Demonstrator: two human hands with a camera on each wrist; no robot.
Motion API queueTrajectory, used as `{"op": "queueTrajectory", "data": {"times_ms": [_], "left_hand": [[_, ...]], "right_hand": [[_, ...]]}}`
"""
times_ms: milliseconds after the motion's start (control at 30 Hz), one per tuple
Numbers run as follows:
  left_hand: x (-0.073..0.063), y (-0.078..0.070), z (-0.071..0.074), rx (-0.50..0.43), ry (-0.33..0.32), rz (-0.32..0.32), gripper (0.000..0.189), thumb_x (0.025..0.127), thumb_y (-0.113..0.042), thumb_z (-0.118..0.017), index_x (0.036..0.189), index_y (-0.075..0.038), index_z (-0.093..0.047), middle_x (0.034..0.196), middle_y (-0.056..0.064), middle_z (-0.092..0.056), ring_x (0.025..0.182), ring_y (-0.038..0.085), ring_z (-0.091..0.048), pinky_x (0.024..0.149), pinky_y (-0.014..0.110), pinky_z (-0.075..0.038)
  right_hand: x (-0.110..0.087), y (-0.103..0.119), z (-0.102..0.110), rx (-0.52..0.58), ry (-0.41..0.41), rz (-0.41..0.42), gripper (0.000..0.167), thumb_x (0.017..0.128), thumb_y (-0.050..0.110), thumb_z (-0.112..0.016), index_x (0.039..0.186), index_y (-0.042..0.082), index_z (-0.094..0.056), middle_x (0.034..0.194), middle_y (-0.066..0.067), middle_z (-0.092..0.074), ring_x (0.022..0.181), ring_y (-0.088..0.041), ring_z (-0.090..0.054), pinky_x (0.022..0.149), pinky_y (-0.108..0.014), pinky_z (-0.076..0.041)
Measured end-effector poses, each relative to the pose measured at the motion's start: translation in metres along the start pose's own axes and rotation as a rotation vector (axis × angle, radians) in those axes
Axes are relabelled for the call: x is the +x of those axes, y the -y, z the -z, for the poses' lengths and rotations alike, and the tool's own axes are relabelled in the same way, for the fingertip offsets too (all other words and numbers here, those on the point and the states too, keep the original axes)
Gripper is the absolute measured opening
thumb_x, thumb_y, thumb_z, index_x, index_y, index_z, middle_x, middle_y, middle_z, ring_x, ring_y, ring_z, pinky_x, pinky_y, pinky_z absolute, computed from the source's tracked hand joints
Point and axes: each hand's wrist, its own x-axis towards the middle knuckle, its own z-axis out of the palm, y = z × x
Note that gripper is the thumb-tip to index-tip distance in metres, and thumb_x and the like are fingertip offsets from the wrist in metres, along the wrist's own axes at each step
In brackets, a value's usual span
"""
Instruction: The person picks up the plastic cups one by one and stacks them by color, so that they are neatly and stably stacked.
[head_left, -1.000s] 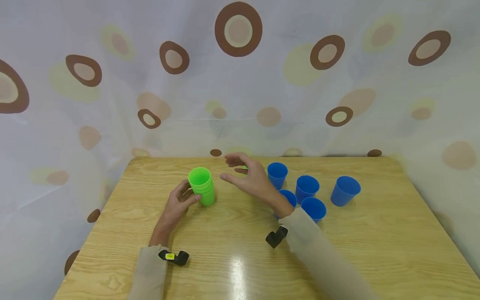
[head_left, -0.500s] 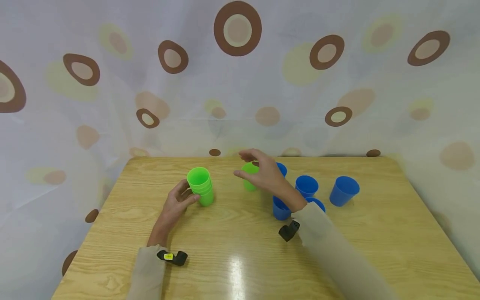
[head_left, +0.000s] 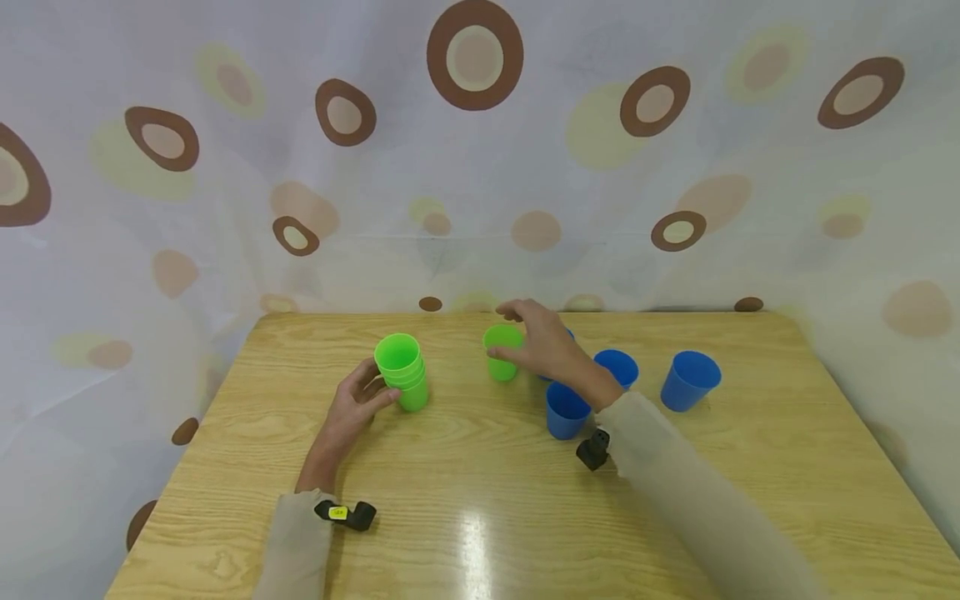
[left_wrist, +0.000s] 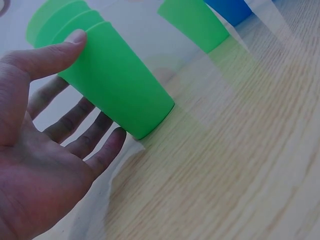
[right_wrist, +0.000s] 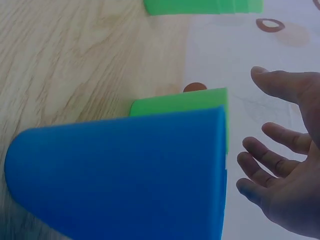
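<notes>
My left hand (head_left: pixel 358 407) holds a stack of nested green cups (head_left: pixel 405 383), upright on the table. In the left wrist view the thumb lies on the stack (left_wrist: pixel 117 82) below the upper rims and the fingers reach round its far side. Farther right stands a single green cup (head_left: pixel 501 367). My right hand (head_left: pixel 543 342) hovers at that cup's right, thumb and fingers spread, its thumb overlapping the cup in the head view. From the right wrist, a blue cup (right_wrist: pixel 125 175) fills the foreground with the green cup (right_wrist: pixel 175 102) behind it; the hand (right_wrist: pixel 292 170) holds nothing.
Several blue cups stand on the right: one by the right wrist (head_left: pixel 566 414), one behind the forearm (head_left: pixel 617 365), one farther right (head_left: pixel 690 382). The right arm partly hides others. A patterned cloth (head_left: pixel 480 167) rises behind the wooden table (head_left: pixel 420 500).
My right hand has moved right, away from the green stack, uncovering the single green cup and then hovering beside it. The left hand and its stack have stayed in place.
</notes>
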Motion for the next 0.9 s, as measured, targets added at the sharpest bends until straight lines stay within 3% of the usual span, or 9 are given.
{"op": "queueTrajectory", "data": {"times_ms": [533,900], "left_hand": [[0.001,0.002,0.000,0.001,-0.002,0.006,0.067,0.098,-0.004,-0.069,0.156,-0.003,-0.036,0.155,0.018,-0.042,0.138,0.039,-0.045,0.106,0.024,-0.047],[0.002,0.003,0.001,0.015,0.003,-0.007,0.068,0.097,-0.004,-0.069,0.156,-0.002,-0.036,0.155,0.021,-0.041,0.138,0.040,-0.045,0.106,0.024,-0.047]], "right_hand": [[0.008,-0.016,-0.003,-0.127,0.096,-0.063,0.072,0.090,0.029,-0.082,0.145,-0.003,-0.051,0.139,-0.024,-0.054,0.128,-0.042,-0.052,0.102,-0.053,-0.048],[0.010,-0.015,-0.009,-0.155,0.092,-0.049,0.068,0.088,0.024,-0.084,0.143,-0.004,-0.054,0.132,-0.024,-0.055,0.112,-0.038,-0.058,0.089,-0.046,-0.054]]}}
